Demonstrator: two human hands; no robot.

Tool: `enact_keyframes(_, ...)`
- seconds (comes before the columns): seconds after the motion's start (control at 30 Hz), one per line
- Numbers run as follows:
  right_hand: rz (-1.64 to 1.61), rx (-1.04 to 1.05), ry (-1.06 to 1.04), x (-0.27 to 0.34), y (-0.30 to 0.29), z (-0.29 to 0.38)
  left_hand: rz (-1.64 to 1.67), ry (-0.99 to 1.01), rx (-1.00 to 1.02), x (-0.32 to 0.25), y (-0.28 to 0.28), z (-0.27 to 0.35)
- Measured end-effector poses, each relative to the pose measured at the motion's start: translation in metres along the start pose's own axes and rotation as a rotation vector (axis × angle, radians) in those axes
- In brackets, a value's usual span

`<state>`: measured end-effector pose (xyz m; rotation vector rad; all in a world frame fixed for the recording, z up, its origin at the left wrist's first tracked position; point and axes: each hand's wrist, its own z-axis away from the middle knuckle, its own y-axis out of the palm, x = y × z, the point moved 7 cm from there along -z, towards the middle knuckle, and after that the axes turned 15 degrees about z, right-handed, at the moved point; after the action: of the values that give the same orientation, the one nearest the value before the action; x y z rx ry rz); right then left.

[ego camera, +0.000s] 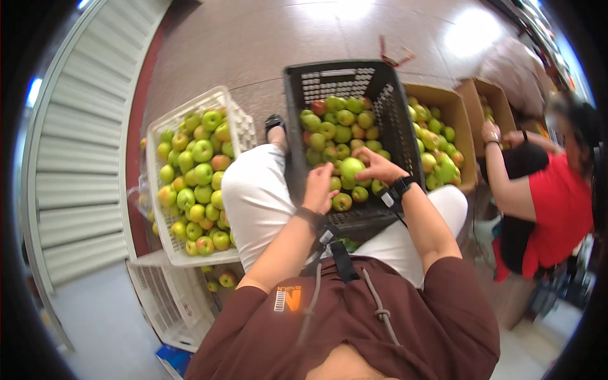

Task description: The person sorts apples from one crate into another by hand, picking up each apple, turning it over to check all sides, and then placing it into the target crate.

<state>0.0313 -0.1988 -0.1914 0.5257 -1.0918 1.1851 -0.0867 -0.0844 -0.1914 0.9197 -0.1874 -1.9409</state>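
Observation:
A black plastic crate (295, 109) stands between my knees, partly filled with green and red-blushed apples (342, 134). Over the near half of the pile, my right hand (382, 168) grips a bright green apple (352, 168) between thumb and fingers. To its left is my left hand (319, 188), thumb apart from curled fingers, close to another apple (335, 183) lower in the crate. No apple shows clearly in that left hand. Dark bands circle both wrists.
A white plastic crate (154, 190) heaped with apples stands left, above a second white crate (164, 304). Right of the black crate, a cardboard box (463, 137) holds apples and a green bag-like item. A person in red (553, 204) reaches into another carton (503, 102). Red straps (392, 59) lie on the floor.

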Motion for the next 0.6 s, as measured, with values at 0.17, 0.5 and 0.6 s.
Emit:
enact_keyframes(0.17,-0.2,0.013,-0.226,0.071,0.013,0.038,0.368,-0.28,0.328,0.009,0.031,0.007)
enact_keyframes(0.5,0.371,-0.635,-0.111,0.071,0.0,0.058,0.506,-0.238,0.73,0.002,0.052,0.022)
enact_keyframes(0.6,-0.032,-0.578,-0.027,0.061,-0.035,0.066,0.532,-0.294,0.697,-0.003,0.063,0.039)
